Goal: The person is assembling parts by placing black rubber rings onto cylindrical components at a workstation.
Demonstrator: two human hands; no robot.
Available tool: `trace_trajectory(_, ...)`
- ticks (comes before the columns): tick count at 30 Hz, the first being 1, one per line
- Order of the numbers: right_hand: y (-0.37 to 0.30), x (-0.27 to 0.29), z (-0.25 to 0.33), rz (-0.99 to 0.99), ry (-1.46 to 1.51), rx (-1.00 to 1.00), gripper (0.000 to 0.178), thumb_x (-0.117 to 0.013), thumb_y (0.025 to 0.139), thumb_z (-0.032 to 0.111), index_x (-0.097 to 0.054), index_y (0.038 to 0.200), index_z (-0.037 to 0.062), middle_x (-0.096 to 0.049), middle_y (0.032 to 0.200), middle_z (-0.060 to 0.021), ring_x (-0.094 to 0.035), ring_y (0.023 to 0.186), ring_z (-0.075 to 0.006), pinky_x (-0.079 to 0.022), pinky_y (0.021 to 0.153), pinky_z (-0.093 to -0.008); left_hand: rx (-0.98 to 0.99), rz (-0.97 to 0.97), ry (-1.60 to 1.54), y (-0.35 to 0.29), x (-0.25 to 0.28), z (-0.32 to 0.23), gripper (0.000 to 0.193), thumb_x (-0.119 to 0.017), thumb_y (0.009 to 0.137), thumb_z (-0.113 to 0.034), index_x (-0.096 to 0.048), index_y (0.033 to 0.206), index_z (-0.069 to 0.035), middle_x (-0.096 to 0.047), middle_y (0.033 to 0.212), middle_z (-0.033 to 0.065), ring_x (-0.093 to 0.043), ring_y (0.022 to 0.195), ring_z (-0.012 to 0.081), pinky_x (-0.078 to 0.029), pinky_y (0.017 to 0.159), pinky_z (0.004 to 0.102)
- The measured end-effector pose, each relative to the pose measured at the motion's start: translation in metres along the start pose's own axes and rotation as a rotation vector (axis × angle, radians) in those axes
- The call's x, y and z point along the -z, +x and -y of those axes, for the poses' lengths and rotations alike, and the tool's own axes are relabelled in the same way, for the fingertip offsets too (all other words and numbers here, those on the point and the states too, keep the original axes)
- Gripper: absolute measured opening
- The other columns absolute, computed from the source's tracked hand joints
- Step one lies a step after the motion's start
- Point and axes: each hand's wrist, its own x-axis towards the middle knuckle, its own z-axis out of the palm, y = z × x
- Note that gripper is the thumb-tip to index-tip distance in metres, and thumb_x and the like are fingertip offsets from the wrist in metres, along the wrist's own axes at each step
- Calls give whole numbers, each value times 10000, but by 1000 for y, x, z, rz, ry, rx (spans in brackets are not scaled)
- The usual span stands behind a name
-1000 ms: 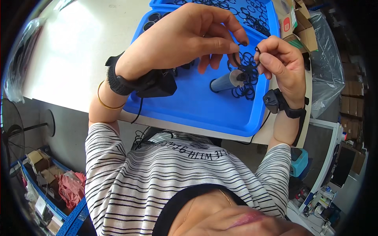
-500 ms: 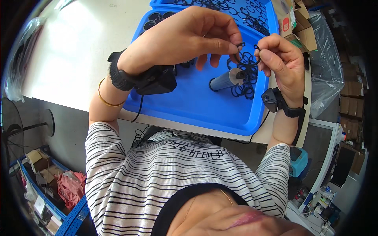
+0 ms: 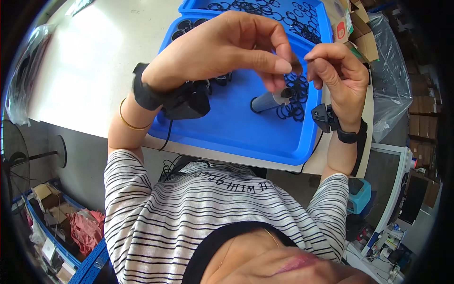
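Note:
Over the right part of a blue tray (image 3: 227, 137), my left hand (image 3: 236, 49) pinches a black snap ring (image 3: 297, 65) between thumb and fingers; motion smears the ring. Close beside it, my right hand (image 3: 341, 78) has its fingers loosely curled, tips a little apart, with nothing visible in them. Below my left fingertips a grey cylinder (image 3: 267, 102) with a dark base leans in the tray, its top partly covered by those fingers. Loose black rings (image 3: 297, 92) lie in a pile along the tray's right side.
Farther back stands a second blue tray (image 3: 302, 38) with many black rings. Black round parts (image 3: 184, 26) sit at the near tray's left, partly behind my left hand. An open cardboard box (image 3: 362, 35) and clear plastic sheeting (image 3: 390, 75) are at the right.
The snap ring, spanning both hands before, is now at my left fingertips. My right fingers have come off it. My left hand has shifted slightly down, over the cylinder's top.

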Motion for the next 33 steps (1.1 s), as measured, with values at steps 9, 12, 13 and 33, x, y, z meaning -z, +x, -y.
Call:
trace_trajectory(9,1,8,2,46,32,-214,211,-659,1042,257,-700,1069,52,-676,801,9,-549,656,-16,-391,555,-169,-936,-161,1059,15,-3,0,383,-772,851,15,-575,1179,2,-677,1043,121,-735,884,229,-599,755,321)
trace_trajectory(12,1,10,2,61,50,-219,204,-657,1039,249,-696,1058,50,-672,789,12,-543,636,-12,-390,540,-174,-889,-155,1058,15,4,13,435,-766,842,34,-567,1227,-5,-675,1095,130,-739,887,235,-606,767,323)
trace_trajectory(13,1,10,2,69,66,-228,192,-657,1035,236,-694,1051,48,-669,784,12,-544,630,-11,-391,535,-175,-884,-160,1016,15,5,16,467,-766,844,35,-559,1261,-3,-677,1106,131,-740,892,231,-610,768,323)
trace_trajectory(33,2,26,5,11,-176,-280,177,-648,1012,188,-682,1033,16,-668,846,-16,-602,693,-40,-435,585,-180,-72,-155,753,-1,-16,-23,414,-861,812,-97,-677,1174,-18,-636,976,65,-648,810,142,-540,700,269)
